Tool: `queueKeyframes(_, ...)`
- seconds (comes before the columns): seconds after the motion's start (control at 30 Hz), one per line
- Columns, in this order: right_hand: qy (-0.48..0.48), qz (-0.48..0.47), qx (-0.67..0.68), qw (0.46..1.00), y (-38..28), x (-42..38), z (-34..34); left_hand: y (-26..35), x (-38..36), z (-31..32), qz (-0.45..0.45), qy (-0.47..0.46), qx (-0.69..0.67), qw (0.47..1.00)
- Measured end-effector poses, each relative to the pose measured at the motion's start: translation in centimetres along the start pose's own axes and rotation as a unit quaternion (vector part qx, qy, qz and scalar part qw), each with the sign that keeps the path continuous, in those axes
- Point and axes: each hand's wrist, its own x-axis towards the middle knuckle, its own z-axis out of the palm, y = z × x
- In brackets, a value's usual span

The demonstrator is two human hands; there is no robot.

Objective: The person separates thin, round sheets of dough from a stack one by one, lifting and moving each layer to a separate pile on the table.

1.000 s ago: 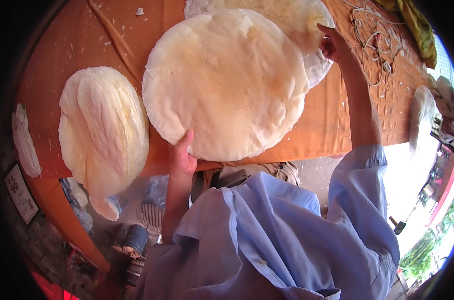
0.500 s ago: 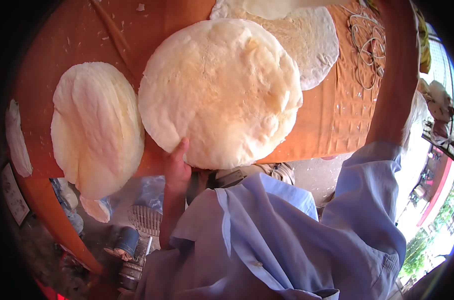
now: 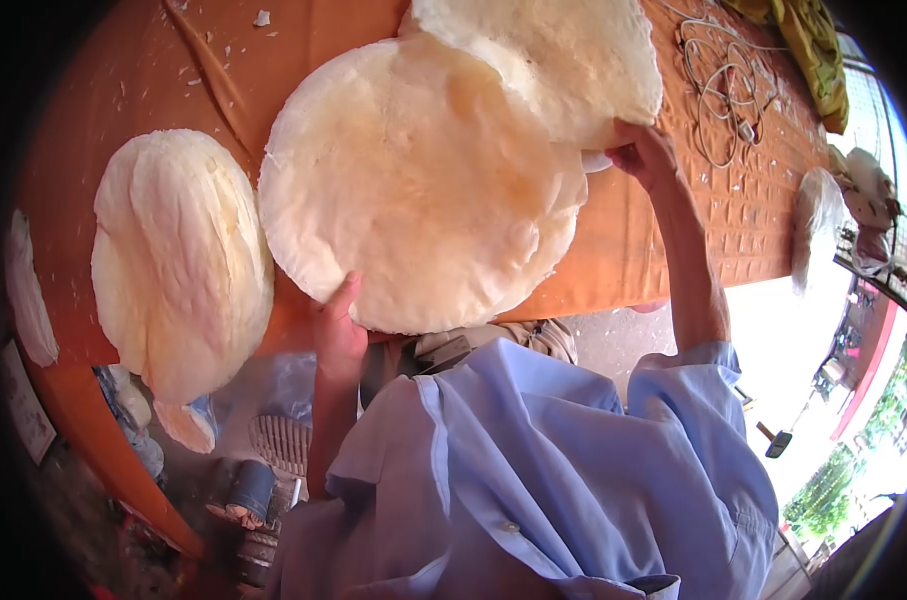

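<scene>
A large round flatbread [image 3: 404, 200] lies at the middle of the orange-covered table, apparently over other layers. My left hand [image 3: 342, 325] grips its near edge, thumb on top and the fingers hidden underneath. At the upper right, my right hand [image 3: 646, 155] pinches the near edge of a second thin flatbread [image 3: 564, 60], which overlaps the far right side of the first. To the left, a folded flatbread [image 3: 179, 260] with a creased surface hangs slightly over the table's near edge.
The orange cloth [image 3: 634, 250] carries scattered crumbs. A coiled white cable [image 3: 719, 110] lies at the right, near a yellow-green cloth [image 3: 814, 60] and a clear plastic bag [image 3: 817, 220]. Another pale folded piece [image 3: 29, 290] lies far left.
My right hand has come down and nearer from the upper right, bringing the second flatbread over the first one's far side. My left hand stays at the near edge.
</scene>
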Motion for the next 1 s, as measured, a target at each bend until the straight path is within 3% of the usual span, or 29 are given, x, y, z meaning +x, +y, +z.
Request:
queueKeyframes(0.07,-0.017,0.000,-0.069,0.997,0.2,-0.7,-1.0,-0.6,0.6,-1.3,0.051,-0.062,0.042,0.996)
queueKeyframes(0.13,-0.023,-0.011,-0.125,0.992,-0.2,-1.5,-2.2,-0.8,0.2,-1.5,0.054,-0.059,0.040,0.996)
queueKeyframes(0.17,0.017,-0.066,-0.101,0.993,-0.2,-1.3,-2.4,-0.5,0.0,-0.6,0.037,-0.027,0.015,0.999)
queueKeyframes(0.27,0.068,-0.066,-0.005,0.996,0.0,2.7,-3.7,-0.2,0.1,-0.2,0.018,-0.009,-0.017,1.000)
queueKeyframes(0.3,0.094,-0.028,0.066,0.993,-0.1,4.2,-3.2,-0.3,0.1,-0.4,0.016,-0.015,-0.021,1.000)
queueKeyframes(0.4,0.058,0.079,0.113,0.989,-2.0,4.9,-3.1,-0.3,0.1,-0.2,0.015,0.000,-0.027,1.000)
queueKeyframes(0.43,-0.048,0.105,0.159,0.980,-2.6,4.7,-3.7,-0.5,0.3,-0.4,0.020,-0.005,-0.021,1.000)
queueKeyframes(0.53,-0.107,0.014,-0.016,0.994,-4.7,5.1,-3.6,-0.9,0.6,-1.1,0.028,-0.008,-0.013,0.999)
queueKeyframes(0.57,-0.027,-0.164,-0.095,0.981,-6.2,3.6,-2.6,-0.9,0.6,-1.1,0.025,-0.006,-0.014,1.000)
queueKeyframes(0.63,0.055,-0.292,-0.115,0.948,-11.9,3.2,-1.9,-0.9,0.7,-1.0,0.019,-0.007,-0.024,0.999)
queueKeyframes(0.7,0.043,-0.376,-0.106,0.920,-17.3,1.6,-0.4,-0.7,0.5,-0.8,0.014,-0.010,-0.042,0.999)
queueKeyframes(0.83,-0.011,-0.472,-0.105,0.875,-23.6,-4.3,3.7,-0.8,0.4,-0.5,0.036,-0.017,-0.040,0.998)
queueKeyframes(1.0,-0.055,-0.522,-0.089,0.847,-25.2,-10.3,6.9,-1.1,0.8,-1.3,0.039,-0.026,-0.022,0.999)
